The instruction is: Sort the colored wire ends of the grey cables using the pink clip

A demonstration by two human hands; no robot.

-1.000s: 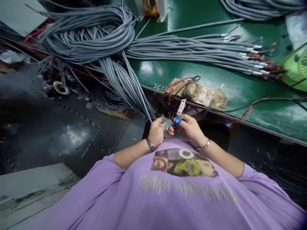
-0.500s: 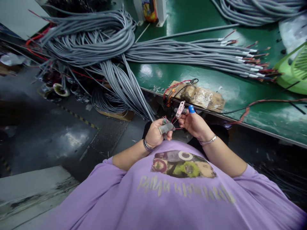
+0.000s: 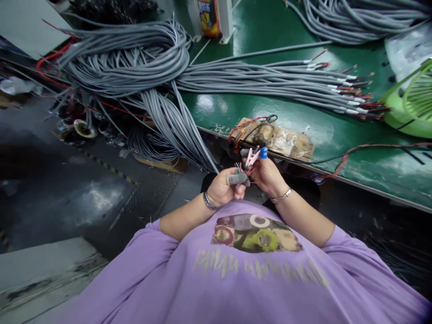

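Note:
My left hand (image 3: 222,185), with a grey cover on its thumb, is closed around the thin coloured wires (image 3: 238,166) at the end of a grey cable. That cable (image 3: 209,163) hangs down from the bundle and passes into the hand. Close on its right, my right hand (image 3: 270,176) has a blue cover on one fingertip. Its fingers are closed on a small pink clip (image 3: 251,157) shaped like a clothes peg, held just above the wires. Red wire strands show between the hands; fingers partly hide where they meet the clip.
A large coil of grey cables (image 3: 128,67) lies across the green bench (image 3: 263,105), stripped ends (image 3: 357,96) to the right. A wooden block (image 3: 283,140) with wires sits at the bench edge. A green fan (image 3: 410,105) stands at right; more cables (image 3: 151,146) lie below.
My right hand has moved slightly left, closer to my left hand. The pink clip has turned and now shows its V-shaped side. My left hand has shifted a little to the right.

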